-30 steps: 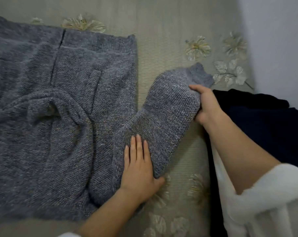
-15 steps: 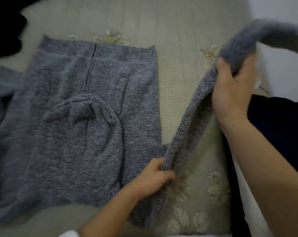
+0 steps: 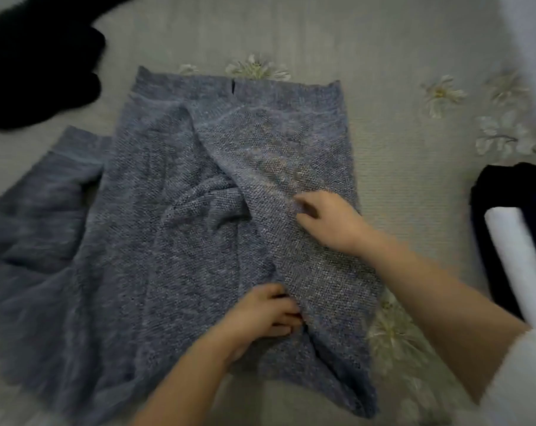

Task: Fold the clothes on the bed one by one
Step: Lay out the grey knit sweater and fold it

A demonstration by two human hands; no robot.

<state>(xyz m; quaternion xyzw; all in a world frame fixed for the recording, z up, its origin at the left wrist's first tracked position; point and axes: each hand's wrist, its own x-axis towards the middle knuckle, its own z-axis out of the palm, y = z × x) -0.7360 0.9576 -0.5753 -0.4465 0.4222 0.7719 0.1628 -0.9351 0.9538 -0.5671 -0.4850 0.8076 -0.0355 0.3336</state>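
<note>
Grey knit sweater (image 3: 174, 229) lies flat on the bed (image 3: 398, 186), near the middle of the view, hem edge toward the far side. One sleeve (image 3: 294, 186) is folded diagonally across the body of the sweater. The other sleeve (image 3: 42, 198) is spread out to the left, off the body.

Left hand (image 3: 266, 315): on the near part of the sweater, at the fold line where the crossed sleeve leaves the body. Fingers (image 3: 286, 318) are curled and tucked against that fold, gripping the knit. The fabric edge sits right at the fingertips.

Right hand (image 3: 328, 219): on top of the crossed sleeve, farther from the person than the left hand. Fingers (image 3: 303, 207) are bent, with the tips down on the knit. Motion blur hides whether they pinch the fabric or only press it, so I cannot tell. The sleeve lies under the palm and runs on past the fingertips toward the far left.

The hands are apart, both on the same sleeve fold.

Surroundings: a black garment (image 3: 39, 56) on the bed at far left. A dark folded pile (image 3: 506, 186) at the right edge has a white cloth (image 3: 518, 259) on it. The bed cover has pale flower prints (image 3: 257, 69). A white cuff (image 3: 524, 379) on the right arm shows at lower right.
</note>
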